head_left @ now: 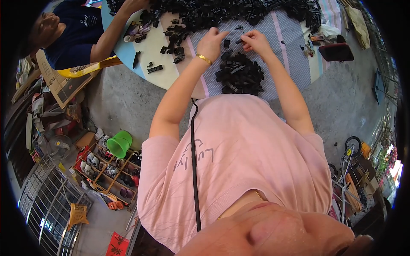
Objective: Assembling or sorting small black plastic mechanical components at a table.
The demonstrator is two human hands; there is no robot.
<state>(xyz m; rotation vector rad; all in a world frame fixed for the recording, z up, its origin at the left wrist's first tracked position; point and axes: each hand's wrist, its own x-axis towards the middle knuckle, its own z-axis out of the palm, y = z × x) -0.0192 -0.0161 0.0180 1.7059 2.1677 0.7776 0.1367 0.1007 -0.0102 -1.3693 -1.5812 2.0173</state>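
My left hand (210,46), with a gold bracelet at the wrist, is over the patterned tablecloth (200,81). Its fingers are curled together; what they hold, if anything, is hidden. Close to its right side is a small black block-like part (226,43). My right hand (256,43) pinches a small dark plastic piece (239,41) between thumb and fingertips, a short gap away from the left. A tiny black part (239,27) lies beyond the two hands. Between my forearms, at the near table edge, sits a pile of black plastic parts (241,74).
A large heap of black parts (222,13) covers the table's far side, with a looser cluster (176,36) at left. A co-worker's arm (113,38) reaches in from the left. A dark phone-like slab (336,52) stands at the right edge. A black cable (194,149) hangs down my front.
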